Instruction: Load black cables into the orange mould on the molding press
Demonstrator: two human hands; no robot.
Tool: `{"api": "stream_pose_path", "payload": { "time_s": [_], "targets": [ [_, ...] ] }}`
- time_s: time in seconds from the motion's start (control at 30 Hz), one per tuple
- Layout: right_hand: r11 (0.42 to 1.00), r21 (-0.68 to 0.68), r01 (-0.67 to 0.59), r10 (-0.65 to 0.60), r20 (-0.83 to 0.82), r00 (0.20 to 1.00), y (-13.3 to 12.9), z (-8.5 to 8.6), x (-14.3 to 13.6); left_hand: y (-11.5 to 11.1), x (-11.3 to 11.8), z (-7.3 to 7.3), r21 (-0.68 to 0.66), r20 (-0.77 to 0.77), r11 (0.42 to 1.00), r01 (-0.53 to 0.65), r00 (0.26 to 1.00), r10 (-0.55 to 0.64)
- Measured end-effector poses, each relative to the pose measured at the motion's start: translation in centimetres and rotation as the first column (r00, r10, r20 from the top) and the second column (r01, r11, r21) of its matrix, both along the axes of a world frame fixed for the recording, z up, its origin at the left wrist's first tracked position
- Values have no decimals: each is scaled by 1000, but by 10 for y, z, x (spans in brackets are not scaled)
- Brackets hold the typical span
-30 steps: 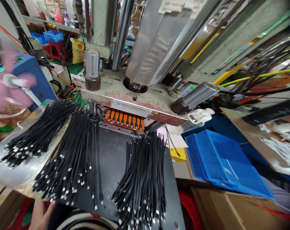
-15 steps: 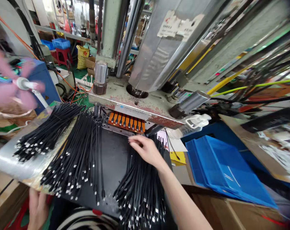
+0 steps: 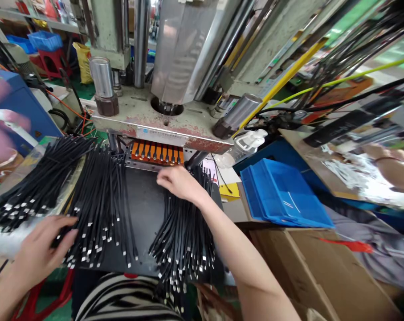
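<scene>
My left hand is at the near left with thumb and fingers apart, over the white-tipped ends of the middle bundle of black cables. It appears to hold nothing. My right hand has its fingers curled, just in front of the press, above the upper end of the right bundle of black cables. What is in those fingers, if anything, is hidden. An orange mould with a row of black cable ends lies under the press plate. Another bundle of black cables rests farther left.
A black work surface lies between the bundles. Blue plastic bins and a cardboard box stand on the right. A pink fan is at the far left. Another person's hand shows at the right edge.
My left hand has risen from below the table edge to above the cable ends. My right hand stays near the press with fingers curled. The view has shifted to the right.
</scene>
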State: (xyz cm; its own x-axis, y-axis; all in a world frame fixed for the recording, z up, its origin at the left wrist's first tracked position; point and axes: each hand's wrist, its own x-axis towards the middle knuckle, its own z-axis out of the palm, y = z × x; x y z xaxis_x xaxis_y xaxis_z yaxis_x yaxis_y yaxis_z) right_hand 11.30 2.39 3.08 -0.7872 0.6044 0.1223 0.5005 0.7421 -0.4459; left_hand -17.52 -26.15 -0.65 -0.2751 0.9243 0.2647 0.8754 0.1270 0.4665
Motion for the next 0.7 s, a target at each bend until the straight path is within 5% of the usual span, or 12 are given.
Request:
{"api": "stream_pose_path", "payload": {
  "time_s": [0.07, 0.13, 0.33, 0.57, 0.7],
  "targets": [
    [990, 68, 124, -139, 298, 945, -19, -10, 18, 49, 16, 21, -56, -196, 972, 227, 952, -234],
    [968, 132, 212, -249, 433, 867, -39, -23, 28, 93, 27, 33, -169, -342, 949, 265, 888, -309],
    [934, 162, 319, -358, 395, 846, -74, -47, 23, 188, 26, 37, -268, -596, 954, -133, 801, -56],
    [919, -56, 390, -384, 97, 918, -65, -53, 32, 220, 19, 24, -302, -568, 942, -148, 822, -52],
    [860, -299, 414, -494, -278, 824, -57, -39, 35, 217, 25, 18, -226, -568, 968, -108, 822, -41]
  ]
}}
